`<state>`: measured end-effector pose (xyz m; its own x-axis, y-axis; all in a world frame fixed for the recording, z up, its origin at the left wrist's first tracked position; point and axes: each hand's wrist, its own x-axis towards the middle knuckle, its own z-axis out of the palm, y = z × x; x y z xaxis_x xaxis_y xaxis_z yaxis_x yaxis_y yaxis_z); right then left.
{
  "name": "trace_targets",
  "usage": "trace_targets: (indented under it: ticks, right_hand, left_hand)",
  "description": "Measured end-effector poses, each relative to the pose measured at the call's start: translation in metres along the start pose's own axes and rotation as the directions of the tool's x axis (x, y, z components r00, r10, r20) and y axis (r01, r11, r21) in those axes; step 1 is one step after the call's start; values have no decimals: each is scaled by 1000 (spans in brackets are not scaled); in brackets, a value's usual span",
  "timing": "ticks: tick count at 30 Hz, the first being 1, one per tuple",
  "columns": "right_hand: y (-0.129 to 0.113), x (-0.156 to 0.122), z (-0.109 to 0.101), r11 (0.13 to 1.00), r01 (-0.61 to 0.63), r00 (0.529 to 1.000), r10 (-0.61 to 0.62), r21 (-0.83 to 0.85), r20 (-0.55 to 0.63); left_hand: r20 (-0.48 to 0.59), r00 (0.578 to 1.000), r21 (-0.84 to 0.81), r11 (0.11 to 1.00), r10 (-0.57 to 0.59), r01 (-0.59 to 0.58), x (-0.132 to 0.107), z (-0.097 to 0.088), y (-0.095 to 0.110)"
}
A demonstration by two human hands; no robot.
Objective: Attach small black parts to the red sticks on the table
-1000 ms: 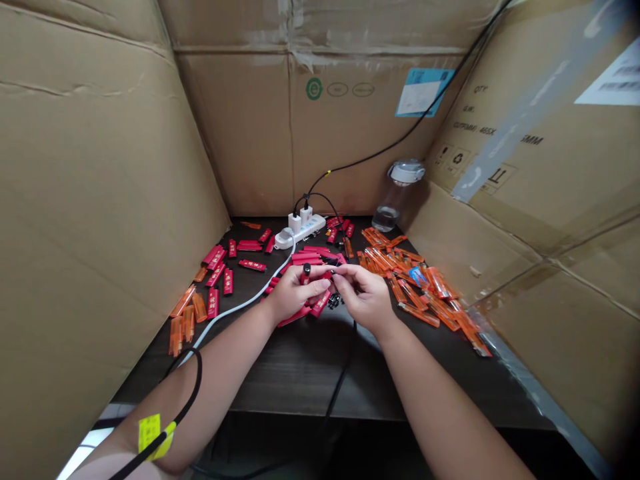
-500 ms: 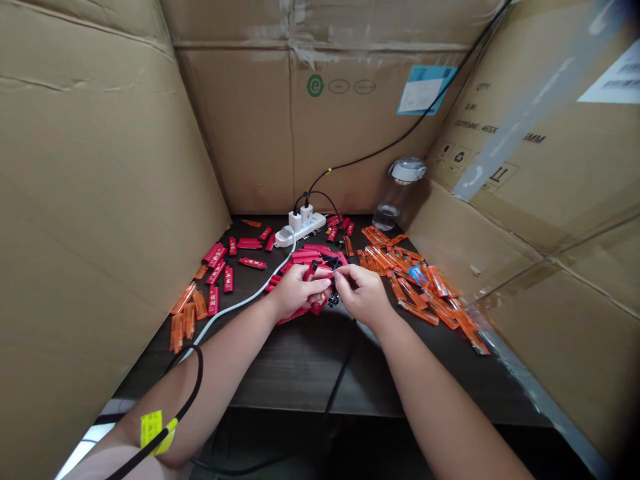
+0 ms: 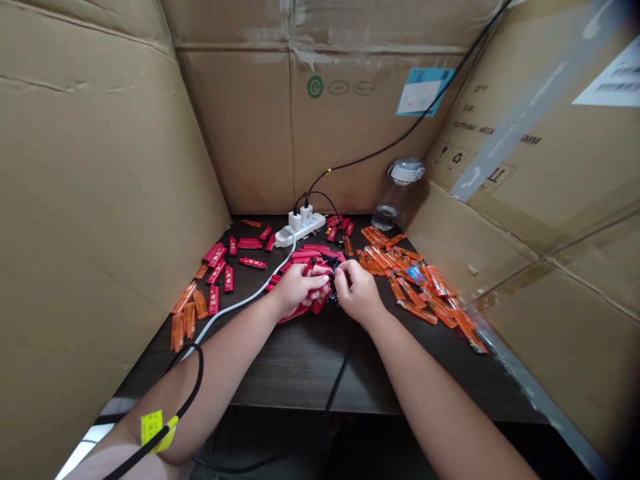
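Note:
My left hand (image 3: 296,293) is closed around a slim red lighter case (image 3: 311,267) with a dark end. Close by on its right, my right hand (image 3: 359,292) is pinched, its fingertips nearly meeting the left ones; whatever lies between them is too small and hidden to name. Under and behind both hands lies a heap of red cases (image 3: 311,253), with small black pieces (image 3: 333,295) showing in the gap. Further red cases with gold characters (image 3: 215,299) are scattered at the left. Orange see-through lighters (image 3: 417,313) form a loose pile at the right.
A white power strip (image 3: 313,227) with plugged-in adapters stands at the back, its white cable (image 3: 245,303) running left of my hands. A water bottle (image 3: 387,200) stands at the back right. Cardboard boxes (image 3: 250,133) wall in the dark table (image 3: 295,373). A black cable loops over my left forearm.
My right hand has shifted slightly, its fingertips drawing a little away from the left hand. The left hand keeps its hold on the red case almost in place.

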<state>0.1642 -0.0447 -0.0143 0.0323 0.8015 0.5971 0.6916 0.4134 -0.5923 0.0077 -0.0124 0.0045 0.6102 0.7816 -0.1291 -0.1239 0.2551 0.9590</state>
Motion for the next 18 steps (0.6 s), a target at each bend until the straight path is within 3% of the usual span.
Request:
trace_targets:
  ticks: [5, 9, 12, 15, 18]
  right_hand:
    - [12, 3, 1, 993, -105, 993, 108, 49, -46]
    - [25, 6, 8, 980, -174, 982, 179, -91, 51]
    - [24, 7, 8, 962, -224, 973, 230, -155, 23]
    - [11, 6, 2, 970, -229, 972, 232, 79, -27]
    - [-7, 3, -5, 923, -154, 988, 153, 354, 30]
  left_hand:
    - [-16, 999, -87, 996, -28, 27, -1, -2, 3]
    - [5, 1000, -135, 991, 5, -4, 0, -2, 1]
    - [-32, 999, -135, 991, 8, -13, 1, -1, -1]
    - [-87, 994, -136, 987, 69, -80, 1, 1, -3]
    - [-151, 969, -71, 975, 196, -208, 2, 3, -5]
